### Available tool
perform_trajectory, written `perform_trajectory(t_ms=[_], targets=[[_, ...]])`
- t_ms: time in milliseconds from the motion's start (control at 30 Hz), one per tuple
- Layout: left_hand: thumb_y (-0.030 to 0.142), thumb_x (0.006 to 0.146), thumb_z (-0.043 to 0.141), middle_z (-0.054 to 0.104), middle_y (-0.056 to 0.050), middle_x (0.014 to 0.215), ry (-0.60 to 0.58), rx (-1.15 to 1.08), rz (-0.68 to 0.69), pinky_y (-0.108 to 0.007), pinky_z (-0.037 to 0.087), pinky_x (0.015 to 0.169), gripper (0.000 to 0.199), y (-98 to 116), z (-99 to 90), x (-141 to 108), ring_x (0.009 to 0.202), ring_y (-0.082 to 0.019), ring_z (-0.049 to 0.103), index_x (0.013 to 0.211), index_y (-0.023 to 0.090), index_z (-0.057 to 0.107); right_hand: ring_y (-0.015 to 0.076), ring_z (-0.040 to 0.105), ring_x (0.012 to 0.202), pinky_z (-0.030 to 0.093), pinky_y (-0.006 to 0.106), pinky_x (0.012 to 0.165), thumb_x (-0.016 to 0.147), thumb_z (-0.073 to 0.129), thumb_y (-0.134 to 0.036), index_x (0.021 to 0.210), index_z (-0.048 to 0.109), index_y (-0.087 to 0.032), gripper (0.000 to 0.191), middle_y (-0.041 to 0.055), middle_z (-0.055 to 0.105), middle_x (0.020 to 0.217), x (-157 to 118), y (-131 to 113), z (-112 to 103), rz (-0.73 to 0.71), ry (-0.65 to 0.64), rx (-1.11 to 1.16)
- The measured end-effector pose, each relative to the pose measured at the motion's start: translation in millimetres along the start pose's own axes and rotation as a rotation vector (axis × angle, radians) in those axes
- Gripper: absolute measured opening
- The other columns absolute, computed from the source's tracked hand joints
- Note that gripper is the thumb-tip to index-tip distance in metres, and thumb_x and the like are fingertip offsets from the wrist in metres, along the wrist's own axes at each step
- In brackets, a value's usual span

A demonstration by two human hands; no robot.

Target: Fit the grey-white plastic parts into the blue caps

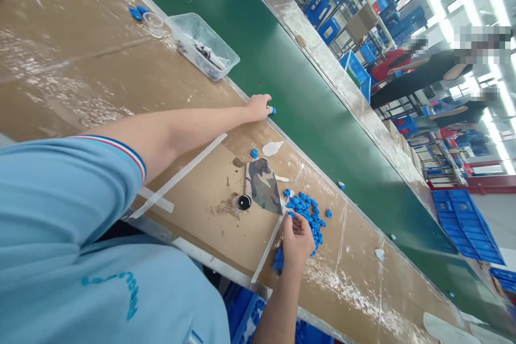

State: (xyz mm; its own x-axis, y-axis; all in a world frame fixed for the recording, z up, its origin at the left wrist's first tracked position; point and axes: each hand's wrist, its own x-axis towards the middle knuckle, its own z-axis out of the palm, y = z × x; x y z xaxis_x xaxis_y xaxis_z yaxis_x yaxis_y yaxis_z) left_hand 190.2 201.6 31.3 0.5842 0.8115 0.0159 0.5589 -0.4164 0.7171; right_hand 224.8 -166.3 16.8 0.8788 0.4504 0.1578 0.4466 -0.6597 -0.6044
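My left hand (258, 108) reaches out to the near edge of the green conveyor belt (250, 59), with a small blue piece (273, 110) at its fingertips. Curled over the near side of a pile of small blue pieces (308, 209), my right hand (298, 236) pinches one of them. Left of the pile lies a camouflage cloth (264, 185). Beside the cloth stands a small round pot of dark liquid (244, 202), with brown stains around it. A single blue piece (254, 153) and a white teardrop-shaped scrap (273, 148) lie beyond the cloth.
A clear plastic tub (205, 45) with tools sits against the belt at upper left. Near it are a clear ring-shaped item (153, 25) and a few blue pieces. White tape strips (181, 174) cross the brown worktop. Other people stand beyond the belt among blue crates (467, 226).
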Motion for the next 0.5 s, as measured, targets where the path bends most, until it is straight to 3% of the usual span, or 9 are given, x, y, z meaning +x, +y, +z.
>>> perform_trajectory(t_ms=[100, 233, 367, 433, 500], targets=[[0.025, 0.076, 0.059, 0.060, -0.013, 0.116, 0.002, -0.031, 0.079, -0.033, 0.041, 0.094, 0.054, -14, -21.2, -32, 0.106, -0.025, 0.054, 0.126, 0.007, 0.050, 0.0212, 0.070, 0.075, 0.055, 0.029, 0.067, 0.074, 0.053, -0.048, 0.093, 0.062, -0.012, 0.042, 0.0124, 0.072, 0.087, -10, 0, -5, 0.055, -0.039, 0.167], [0.027, 0.074, 0.061, 0.062, -0.010, 0.111, -0.054, -0.108, 0.141, -0.027, 0.047, 0.083, 0.050, -51, -73.9, -95, 0.092, -0.019, 0.059, 0.120, 0.009, 0.055, 0.0231, 0.070, 0.077, 0.056, 0.031, 0.069, 0.066, 0.067, -0.047, 0.097, 0.064, -0.013, 0.046, 0.0111, 0.072, 0.089, -23, 3, -12, 0.163, -0.084, 0.367], [0.028, 0.077, 0.056, 0.067, -0.006, 0.096, 0.112, -0.081, 0.039, -0.025, 0.047, 0.075, 0.029, -100, -127.5, -165, 0.081, -0.015, 0.060, 0.100, 0.012, 0.065, 0.0227, 0.069, 0.083, 0.055, 0.027, 0.067, 0.066, 0.070, -0.050, 0.097, 0.068, -0.015, 0.047, 0.0102, 0.072, 0.092, -29, 3, -16, 0.016, -0.176, 0.327], [0.028, 0.078, 0.055, 0.068, -0.005, 0.087, 0.176, -0.040, 0.028, -0.025, 0.047, 0.073, 0.021, -119, -141.5, -195, 0.076, -0.015, 0.060, 0.088, 0.014, 0.067, 0.0226, 0.069, 0.082, 0.055, 0.026, 0.065, 0.065, 0.071, -0.050, 0.097, 0.068, -0.015, 0.047, 0.0099, 0.073, 0.091, -32, -3, -16, 0.010, -0.222, 0.343], [0.028, 0.079, 0.056, 0.068, -0.004, 0.083, 0.172, -0.003, 0.114, -0.026, 0.046, 0.073, 0.017, -128, -143.5, -218, 0.077, -0.016, 0.060, 0.082, 0.016, 0.067, 0.0222, 0.069, 0.077, 0.056, 0.028, 0.066, 0.065, 0.071, -0.048, 0.100, 0.066, -0.014, 0.049, 0.0091, 0.073, 0.086, -36, -13, -14, 0.068, -0.263, 0.391]])
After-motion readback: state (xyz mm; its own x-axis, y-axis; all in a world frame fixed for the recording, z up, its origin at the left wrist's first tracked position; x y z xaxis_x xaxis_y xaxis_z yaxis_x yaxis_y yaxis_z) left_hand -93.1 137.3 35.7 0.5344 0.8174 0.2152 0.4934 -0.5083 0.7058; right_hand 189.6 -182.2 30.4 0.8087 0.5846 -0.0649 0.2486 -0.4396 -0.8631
